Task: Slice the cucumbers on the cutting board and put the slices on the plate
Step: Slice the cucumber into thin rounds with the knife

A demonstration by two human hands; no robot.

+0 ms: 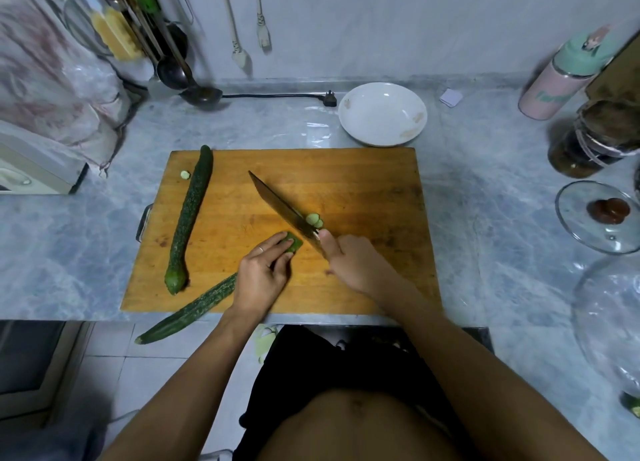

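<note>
- The cutting board (346,190) is a flat wooden rectangle, orange-brown and scuffed with cut marks, lying on a grey-blue marbled counter (485,218) with its near edge at the counter's front lip.
- The left hand (261,273) holds down a long, bumpy dark-green cucumber (194,310) with curled fingers; the tail of it sticks out past the board's near edge toward 7 o'clock, over the floor.
- The right hand (353,260) grips the handle of a knife (277,201), whose long dull blade points to 11 o'clock and rests at the cucumber's cut end.
- A few pale round slices (314,219) lie against the blade's right side.
- A second whole cucumber (188,218), knobbly and slightly curved, lies along the board's left side, with one small cut piece (185,174) beside its far end.
- The plate (382,113), white, round and shallow, sits just beyond the board's far edge at 1 o'clock.
- The board's right half is bare wood.
</note>
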